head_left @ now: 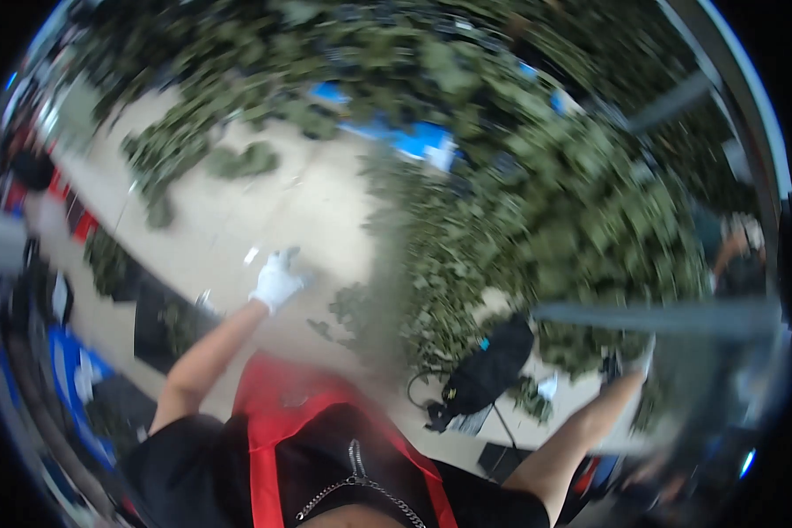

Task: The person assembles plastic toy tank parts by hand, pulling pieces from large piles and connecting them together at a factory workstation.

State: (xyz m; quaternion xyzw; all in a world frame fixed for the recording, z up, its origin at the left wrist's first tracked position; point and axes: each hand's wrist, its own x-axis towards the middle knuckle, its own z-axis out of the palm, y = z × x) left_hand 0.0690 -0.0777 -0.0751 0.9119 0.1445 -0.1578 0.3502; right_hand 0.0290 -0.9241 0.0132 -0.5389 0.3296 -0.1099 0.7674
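"So, where is the left hand (280,277)?"

"Out over the pale table (321,198), in a white glove (271,292), with a leafy sprig (352,306) near it on the right"

"And its fingers?"

"Loosely spread, wide rather than closed, though blur softens their edges"

"What about the right hand (641,358)?"

"It reaches far out to the right, below the grey bar (669,315) and close to the leaves. Blur and clutter hide its fingers, so I can't tell whether they are wide, narrow or holding something"

"Where do the leaves (581,224) lie, then?"

"Heaped in a thick green mass across the far side of the table and down its right half. A smaller clump (245,160) sits apart, up and left of the gloved hand"

"Anything else among them?"

"Yes, a blue packet (421,143) pokes out near the top, partly covered, and a black bag (495,368) lies at the near edge of the heap, between the two arms. The person wears a red apron (286,387) over black"
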